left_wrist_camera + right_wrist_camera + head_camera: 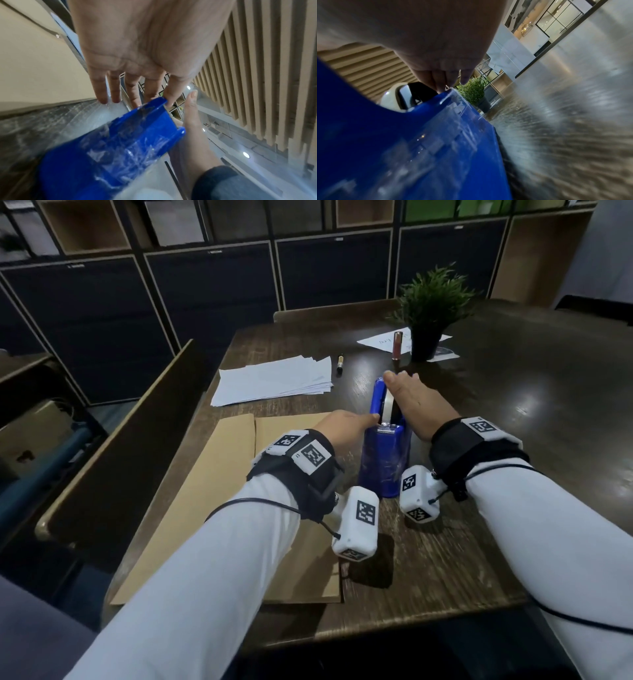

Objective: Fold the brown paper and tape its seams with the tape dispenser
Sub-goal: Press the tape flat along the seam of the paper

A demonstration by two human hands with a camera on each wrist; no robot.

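Note:
The blue tape dispenser (383,460) stands on the dark wooden table (513,440), its cutter end towards me. My right hand (411,398) lies over its far top: the thumb runs along the tape roll (388,405) and the fingers reach down the right side, holding it. My left hand (346,426) is against the dispenser's left side with straight fingers, its thumb tip by the cutter. The folded brown paper (219,491) lies flat to the left, partly under my left forearm. In the wrist views the dispenser (111,148) (402,148) fills the lower part below each palm (137,54) (436,47).
A stack of white sheets (274,381) and a marker (339,363) lie beyond the brown paper. A potted plant (431,313), a small brown tube (397,345) and more papers (380,340) sit at the back. A chair back (120,446) stands at the left table edge.

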